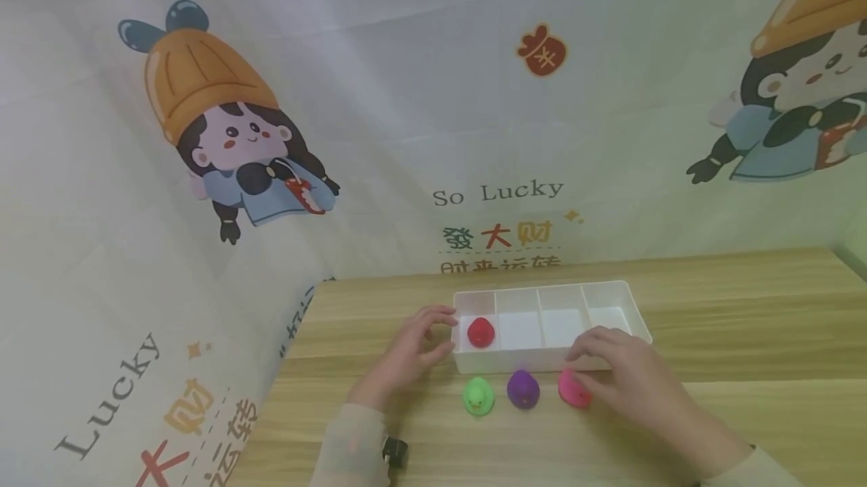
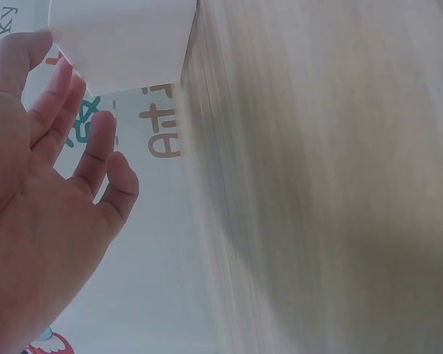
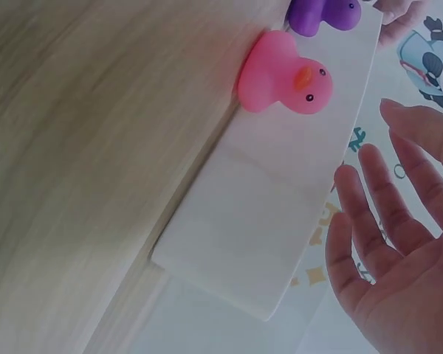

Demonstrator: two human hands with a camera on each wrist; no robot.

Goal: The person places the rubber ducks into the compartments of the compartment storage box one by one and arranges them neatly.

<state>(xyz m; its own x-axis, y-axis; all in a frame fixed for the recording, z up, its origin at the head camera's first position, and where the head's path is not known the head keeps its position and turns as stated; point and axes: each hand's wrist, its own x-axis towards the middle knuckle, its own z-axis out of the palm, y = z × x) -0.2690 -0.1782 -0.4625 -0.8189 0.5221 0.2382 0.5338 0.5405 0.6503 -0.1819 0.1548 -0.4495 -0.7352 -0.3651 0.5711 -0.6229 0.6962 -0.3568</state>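
A white box [image 1: 515, 361] divided into several compartments stands on the table, with a red toy duck [image 1: 481, 333] in its leftmost compartment. My left hand [image 1: 415, 348] is at the box's left end, fingers loosely bent; its fingertips touch or nearly touch the wall. In front of the box, from left to right, sit a green duck [image 1: 478, 397], a purple duck [image 1: 524, 390] and a pink duck [image 1: 572, 390]. Above and right of the pink duck hovers my right hand [image 1: 626, 370], partly covering it in the head view. The right wrist view shows this hand [image 3: 399, 243] relaxed and apart from the duck.
The wooden table [image 1: 759, 321] meets a pale printed cloth [image 1: 406, 95] behind and at the left. A small black object [image 1: 395, 451] is at the left wrist. The box's other compartments [image 1: 562, 327] lie right of the red duck.
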